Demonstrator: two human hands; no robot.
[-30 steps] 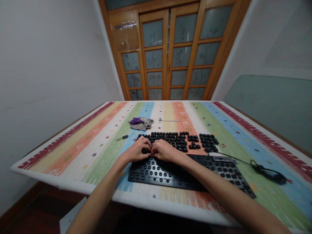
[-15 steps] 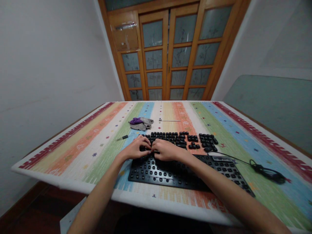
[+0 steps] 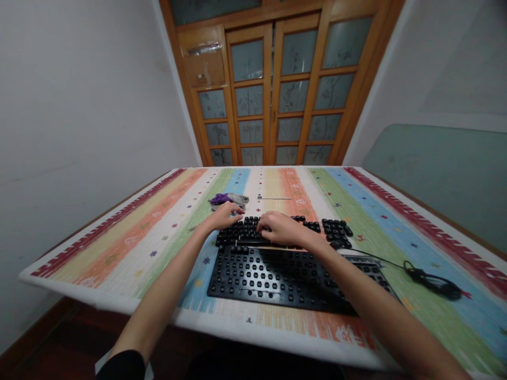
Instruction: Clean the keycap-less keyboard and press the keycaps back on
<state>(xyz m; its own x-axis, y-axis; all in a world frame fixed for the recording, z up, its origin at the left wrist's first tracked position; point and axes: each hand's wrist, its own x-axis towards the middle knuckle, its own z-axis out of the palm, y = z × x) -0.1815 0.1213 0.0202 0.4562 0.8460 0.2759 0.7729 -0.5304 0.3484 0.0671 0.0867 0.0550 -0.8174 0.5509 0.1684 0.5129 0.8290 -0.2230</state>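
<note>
A black keyboard base [image 3: 257, 274] lies near the table's front edge, with rows of bare key posts. A few keycaps [image 3: 240, 250] sit at its upper left corner. Behind it, loose black keycaps [image 3: 245, 232] are laid out in rows. My left hand [image 3: 226, 215] hovers over the left end of those rows, thumb and fingers apart, holding nothing visible. Over the middle of the rows, my right hand [image 3: 279, 229] has its fingers bent down among the caps; what sits between its fingertips is hidden.
Behind my left hand lies a purple and grey cloth [image 3: 229, 199]. A thin rod [image 3: 277, 198] rests farther back. To the right, a black cable [image 3: 431, 279] lies coiled. Another group of keycaps [image 3: 336, 230] is at the right. The striped tablecloth [image 3: 158, 237] covers the table.
Both hands have left the base's upper left corner. My left hand has moved up and away over the loose keycaps; my right has shifted slightly right and back. Keycaps at that corner now show.
</note>
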